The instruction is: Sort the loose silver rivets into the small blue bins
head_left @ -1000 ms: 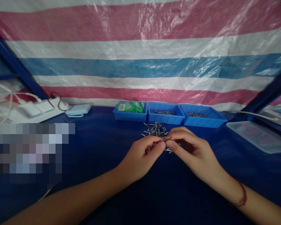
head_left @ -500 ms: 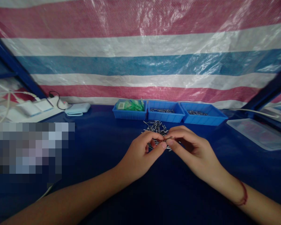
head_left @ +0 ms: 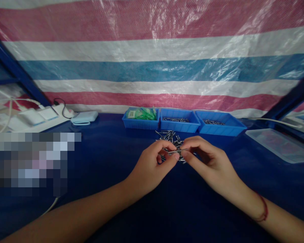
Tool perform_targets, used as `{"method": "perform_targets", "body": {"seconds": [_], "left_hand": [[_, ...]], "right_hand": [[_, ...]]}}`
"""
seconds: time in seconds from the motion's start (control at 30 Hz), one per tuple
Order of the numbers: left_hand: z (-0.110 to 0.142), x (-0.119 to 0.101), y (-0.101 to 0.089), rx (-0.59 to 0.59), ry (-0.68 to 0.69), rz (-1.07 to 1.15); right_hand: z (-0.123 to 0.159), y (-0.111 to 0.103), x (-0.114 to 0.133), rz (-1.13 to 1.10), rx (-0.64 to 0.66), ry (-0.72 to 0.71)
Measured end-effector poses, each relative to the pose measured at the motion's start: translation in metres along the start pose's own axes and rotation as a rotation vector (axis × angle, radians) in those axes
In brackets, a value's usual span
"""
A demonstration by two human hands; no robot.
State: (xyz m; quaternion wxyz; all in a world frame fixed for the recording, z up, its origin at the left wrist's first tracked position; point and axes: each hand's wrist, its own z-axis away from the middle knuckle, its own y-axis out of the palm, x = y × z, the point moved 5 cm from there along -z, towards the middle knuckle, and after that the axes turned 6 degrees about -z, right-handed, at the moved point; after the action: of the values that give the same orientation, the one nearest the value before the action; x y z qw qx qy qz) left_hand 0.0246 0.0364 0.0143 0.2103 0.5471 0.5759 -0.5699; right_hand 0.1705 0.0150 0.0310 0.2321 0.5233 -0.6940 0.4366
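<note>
A red, white and blue striped plastic sheet [head_left: 152, 71] backs the blue table [head_left: 103, 148].

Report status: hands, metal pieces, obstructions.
Left hand and right hand close together, thin metal piece at fingertips. Loose pile just beyond, partly hidden by hands. No obstruction visible at fingertips.

A slim silver-grey metal pin [head_left: 180, 150] lay nearly level between the fingertips of the left hand [head_left: 152, 165] and right hand [head_left: 212, 165], over a loose heap of similar pins [head_left: 170, 135].
</note>
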Motion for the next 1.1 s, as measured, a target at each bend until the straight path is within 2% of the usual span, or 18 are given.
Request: {"method": "perform_targets", "body": {"seconds": [0.37, 0.47, 0.53, 0.67, 0.7, 0.73, 0.83, 0.93, 1.03, 1.1], "left_hand": [[0.000, 0.001, 0.000, -0.017, -0.002, 0.042], [-0.001, 0.003, -0.001, -0.023, -0.033, 0.066], [-0.002, 0.005, -0.002, -0.043, -0.048, 0.080], [-0.004, 0.007, -0.005, -0.069, -0.055, 0.080], [-0.005, 0.009, -0.007, -0.075, -0.057, 0.069], [-0.006, 0.010, -0.009, -0.084, -0.056, 0.052], [-0.010, 0.014, -0.016, -0.126, -0.018, -0.067], [-0.012, 0.011, -0.017, -0.079, 0.115, -0.321], [-0.010, 0.008, -0.009, 0.032, 0.238, -0.582], [-0.008, 0.008, -0.005, 0.075, 0.259, -0.701]], "right_hand": [[-0.001, 0.009, -0.005, 0.082, 0.150, 0.002], [-0.005, 0.003, -0.006, 0.135, 0.133, 0.002], [-0.013, -0.016, -0.012, 0.240, 0.012, -0.001], [-0.030, -0.080, -0.033, 0.650, -0.368, 0.069], [-0.033, -0.093, -0.038, 0.792, -0.408, 0.095], [-0.035, -0.103, -0.044, 0.836, -0.402, 0.110], [-0.038, -0.119, -0.058, 1.007, -0.351, 0.153], [-0.037, -0.112, -0.062, 1.073, -0.292, 0.114], [-0.037, -0.092, -0.060, 1.021, -0.214, 0.034], [-0.036, -0.077, -0.055, 0.967, -0.153, -0.015]]}}
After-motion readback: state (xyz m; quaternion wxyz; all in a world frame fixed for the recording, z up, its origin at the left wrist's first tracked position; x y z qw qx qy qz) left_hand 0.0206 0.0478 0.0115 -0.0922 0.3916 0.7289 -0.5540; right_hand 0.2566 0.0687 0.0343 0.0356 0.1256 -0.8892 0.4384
